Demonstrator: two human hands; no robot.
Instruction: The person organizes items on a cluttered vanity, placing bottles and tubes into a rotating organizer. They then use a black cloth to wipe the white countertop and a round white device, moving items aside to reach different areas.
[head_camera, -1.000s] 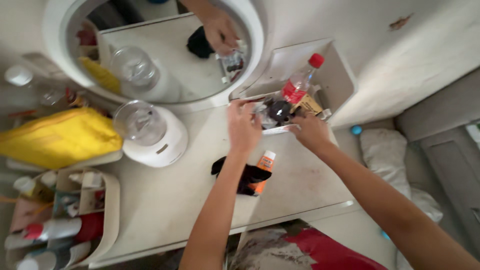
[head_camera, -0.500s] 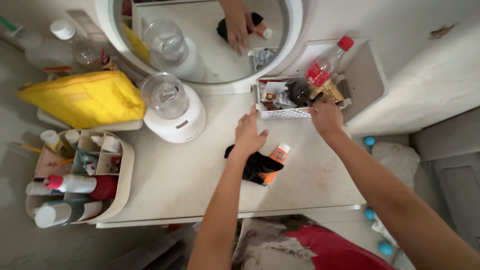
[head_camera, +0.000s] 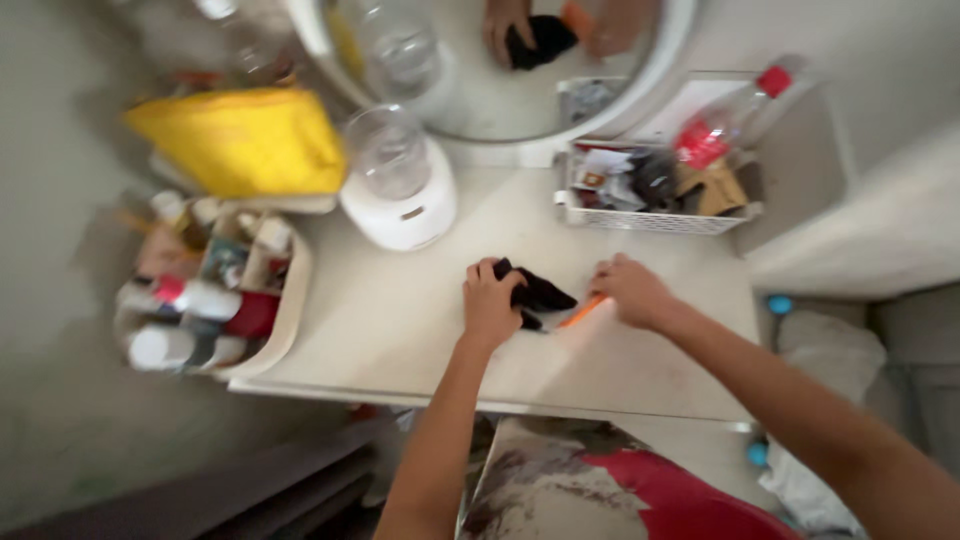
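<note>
Both hands have dropped from the white basket (head_camera: 650, 220) to frame centre — left hand (head_camera: 488, 302) fingers curled, pinning the black cloth (head_camera: 540, 292); right hand (head_camera: 628, 290) covers the orange tube (head_camera: 580, 314), grip unclear through blur.

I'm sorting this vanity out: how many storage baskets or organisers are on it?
2. A white slotted plastic basket sits at the back right below the round mirror; a cream compartmented organiser sits at the left edge. Others may be out of frame.
</note>
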